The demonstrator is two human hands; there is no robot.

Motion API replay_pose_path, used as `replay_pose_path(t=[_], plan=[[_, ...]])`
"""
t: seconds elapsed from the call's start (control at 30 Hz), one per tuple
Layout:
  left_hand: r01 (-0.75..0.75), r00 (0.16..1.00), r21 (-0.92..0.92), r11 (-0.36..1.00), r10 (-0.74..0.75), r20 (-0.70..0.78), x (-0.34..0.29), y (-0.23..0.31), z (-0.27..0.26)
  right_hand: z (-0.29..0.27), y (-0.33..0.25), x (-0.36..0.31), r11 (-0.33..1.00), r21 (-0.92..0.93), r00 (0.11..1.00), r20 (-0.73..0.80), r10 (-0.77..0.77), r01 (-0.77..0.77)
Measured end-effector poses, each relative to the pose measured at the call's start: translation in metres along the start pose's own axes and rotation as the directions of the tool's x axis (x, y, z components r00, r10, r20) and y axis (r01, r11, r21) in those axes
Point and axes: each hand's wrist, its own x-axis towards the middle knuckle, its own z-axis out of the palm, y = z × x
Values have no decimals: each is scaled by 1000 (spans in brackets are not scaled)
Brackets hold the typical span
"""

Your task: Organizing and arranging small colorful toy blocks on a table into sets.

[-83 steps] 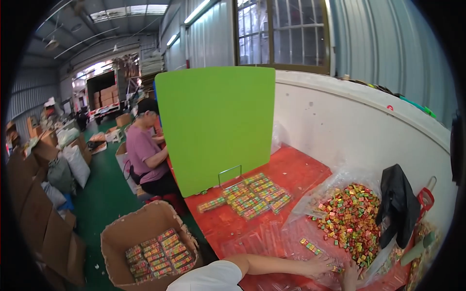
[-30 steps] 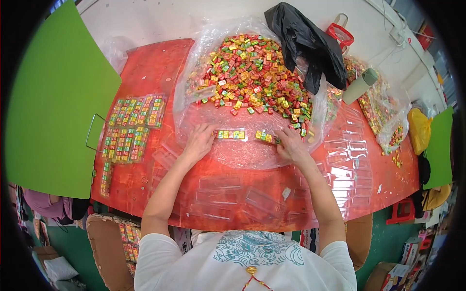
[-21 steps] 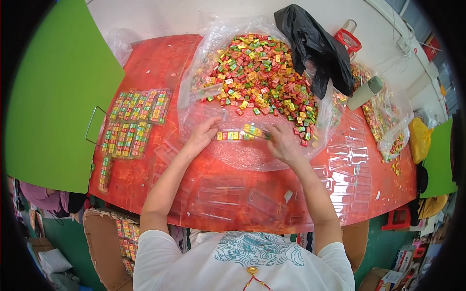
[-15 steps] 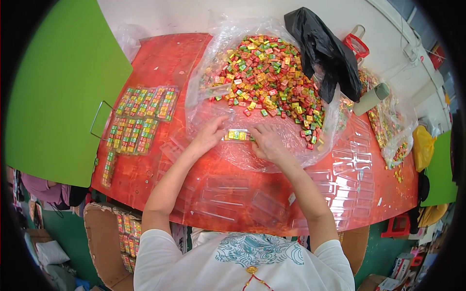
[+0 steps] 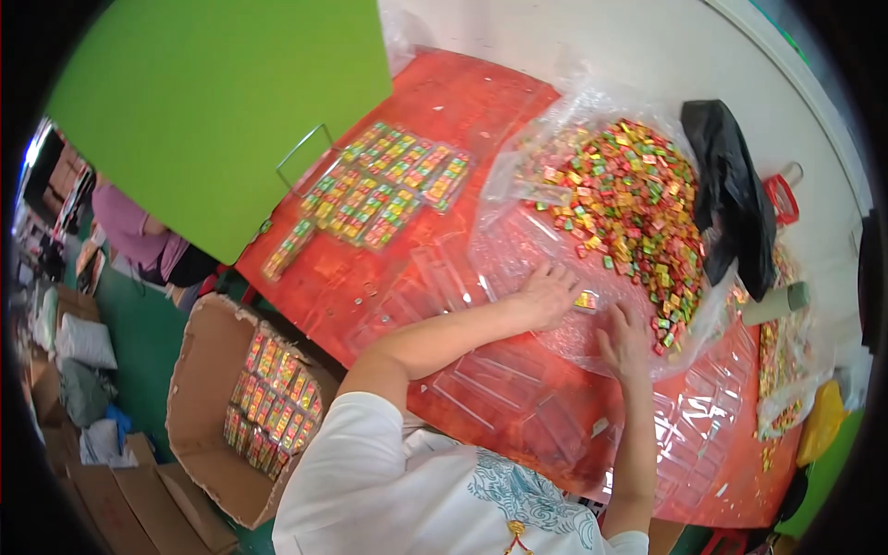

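Observation:
My left hand [image 5: 552, 294] lies over a short clear tray, its fingers stretched out and slightly apart on top. At its right side a few small wrapped candies [image 5: 585, 301] in yellow and green show in the tray; my hand hides the rest. Just to the right is my right hand [image 5: 626, 342], fingers apart and nothing seen in them. Both hands are on a clear plastic sheet [image 5: 518, 264], in front of a big heap of red, yellow and green wrapped candies [image 5: 638, 190].
Filled candy trays [image 5: 379, 203] lie at the left of the red table [image 5: 462, 88]. Empty clear trays [image 5: 490, 384] are spread near me. A cardboard box [image 5: 208, 370] with filled trays stands at lower left. Beyond the heap hangs a black plastic bag [image 5: 731, 203]; a green-grey cylinder [image 5: 777, 303] lies right.
The view has swung left, showing more of the box. My left hand has moved over the tray, covering most of it. My right hand has come off the tray's right end.

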Motion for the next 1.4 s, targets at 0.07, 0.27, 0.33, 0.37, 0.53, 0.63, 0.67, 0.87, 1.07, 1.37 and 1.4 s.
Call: replay_pose_path(t=[0.07,0.27,0.33,0.37,0.53,0.63,0.67,0.87,1.07,1.37,1.4], plan=[[19,999,-6,1000,-19,-37,1,1,4,-5,0,-7,1000,-4,1000,-8,6,-6],[51,988,-91,995,-63,-144,-7,-3,5,-7,-3,-16,999,-14,998,-22,50,-51],[40,984,-125,991,-60,-165,-14,-8,-9,-9,0,-21,999,-3,998,-36,49,-49],[64,957,-146,987,-102,-272,-23,-9,-20,-8,2,-24,998,1,997,-42,64,-64],[318,845,-230,920,-385,-372,-116,-35,-105,-16,7,-32,994,58,994,-52,94,-91],[565,694,-83,821,-527,-490,-188,-66,-112,-19,8,-33,997,-20,995,-54,78,-79],[594,652,-97,799,-548,-524,-210,-75,-112,-19,10,-34,995,-26,995,-53,90,-91],[879,423,-33,475,-811,-405,-299,-135,-78,-25,1,-37,993,-35,993,-36,111,-113],[916,401,196,351,-775,-488,-310,-162,-60,-24,0,-46,994,-53,994,-57,97,-100],[823,565,428,375,-624,-540,-308,-156,-60,-31,-34,-48,998,-8,998,-30,55,-56],[831,551,428,355,-629,-548,-306,-153,-62,-30,-41,-46,1000,-8,999,-27,30,-30]])
